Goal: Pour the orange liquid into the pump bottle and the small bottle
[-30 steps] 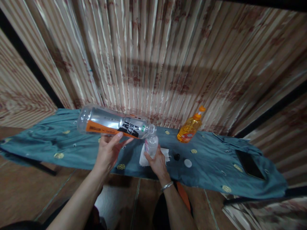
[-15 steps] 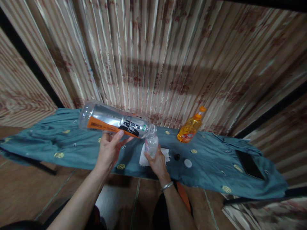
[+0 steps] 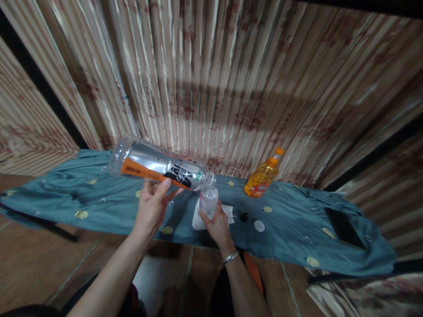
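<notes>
My left hand grips a large clear plastic bottle with a silver and orange label from below. The bottle lies tilted almost level, its open neck pointing right and slightly down. That neck meets the mouth of a small clear bottle, which stands nearly upright with my right hand wrapped round it. Whether liquid passes between the two necks I cannot make out. Beneath the small bottle lies a folded white cloth. A black cap and a white cap rest just right of my right hand.
An orange pump bottle of yellow liquid stands behind the caps. A dark flat phone-like slab lies at the right end of the table, which has a teal cloth. Striped curtains hang close behind, between dark metal posts.
The large bottle's base has risen very slightly, tipping it a touch more toward the small bottle. Both hands keep their grips, and everything else stays in place.
</notes>
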A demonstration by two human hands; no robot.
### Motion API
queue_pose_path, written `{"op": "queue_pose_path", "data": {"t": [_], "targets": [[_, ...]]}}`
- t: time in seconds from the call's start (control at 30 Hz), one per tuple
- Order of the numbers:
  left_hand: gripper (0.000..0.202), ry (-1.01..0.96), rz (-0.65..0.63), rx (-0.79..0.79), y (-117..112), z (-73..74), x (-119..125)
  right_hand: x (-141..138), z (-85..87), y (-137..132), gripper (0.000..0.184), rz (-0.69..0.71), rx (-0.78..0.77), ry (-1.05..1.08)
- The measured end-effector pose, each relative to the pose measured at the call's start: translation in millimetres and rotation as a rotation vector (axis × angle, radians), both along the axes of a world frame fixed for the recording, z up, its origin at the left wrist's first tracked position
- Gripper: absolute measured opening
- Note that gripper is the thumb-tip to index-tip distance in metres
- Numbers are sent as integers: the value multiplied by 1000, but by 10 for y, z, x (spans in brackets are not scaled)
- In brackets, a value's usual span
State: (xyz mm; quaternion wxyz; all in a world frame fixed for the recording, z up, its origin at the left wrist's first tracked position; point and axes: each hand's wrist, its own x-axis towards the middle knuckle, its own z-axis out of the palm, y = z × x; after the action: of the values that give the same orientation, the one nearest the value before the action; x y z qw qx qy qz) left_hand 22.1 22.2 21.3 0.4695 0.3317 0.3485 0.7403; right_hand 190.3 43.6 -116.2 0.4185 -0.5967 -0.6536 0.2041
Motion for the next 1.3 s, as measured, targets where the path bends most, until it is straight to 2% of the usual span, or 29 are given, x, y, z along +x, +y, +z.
{"op": "queue_pose_path", "data": {"t": [0.3,1.3], "targets": [[40,2,16,18,15,-12,16,5,-55,14,72,-7,17,-23],[37,102,45,107,124,-116,-36,2,-45,17,75,17,16,-11]]}}
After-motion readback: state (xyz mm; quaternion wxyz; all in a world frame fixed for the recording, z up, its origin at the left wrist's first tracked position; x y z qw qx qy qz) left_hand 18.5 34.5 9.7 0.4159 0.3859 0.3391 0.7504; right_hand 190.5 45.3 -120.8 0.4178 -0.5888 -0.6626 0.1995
